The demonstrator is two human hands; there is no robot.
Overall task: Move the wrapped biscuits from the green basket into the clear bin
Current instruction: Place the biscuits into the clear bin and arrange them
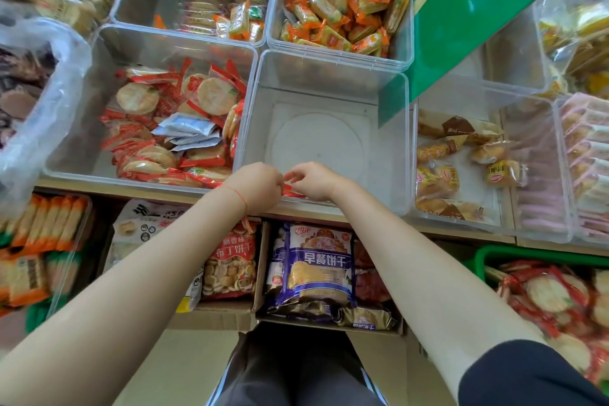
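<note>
A shop shelf packed with clear plastic tubs of wrapped snacks is filling the frame, with cartons of bagged biscuits below it. At lower centre, the left hand point(258, 186) and right hand point(313, 182) are meeting over the near rim of the empty square clear plastic bin point(324, 89), fingers curled and seemingly pinching one red-wrapped biscuit packet point(293, 192) between them; the grip itself is partly hidden. The green plastic basket point(527, 255), at lower right, is holding a heap of red-wrapped round biscuits point(550, 293), too many and too blurred to count. The packet probably wants lifting clear over the rim and releasing flat on the bin floor. Two hands, one bin, one basket, one packet in hand.
</note>
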